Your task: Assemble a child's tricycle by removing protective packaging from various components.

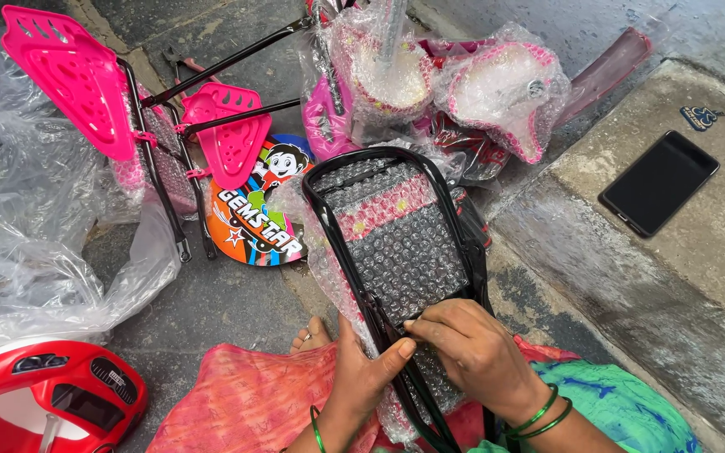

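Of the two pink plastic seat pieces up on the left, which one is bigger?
The far-left pink seat piece, at the top corner, is bigger; the smaller pink piece lies to its right, beside the colourful cartoon board.

Soft, even daylight falls over my work, with hardly any hard shadows. Glare glints off the clear crumpled plastic sheeting (18,226) beside me. Everything looks sharp, edges slightly stretched.
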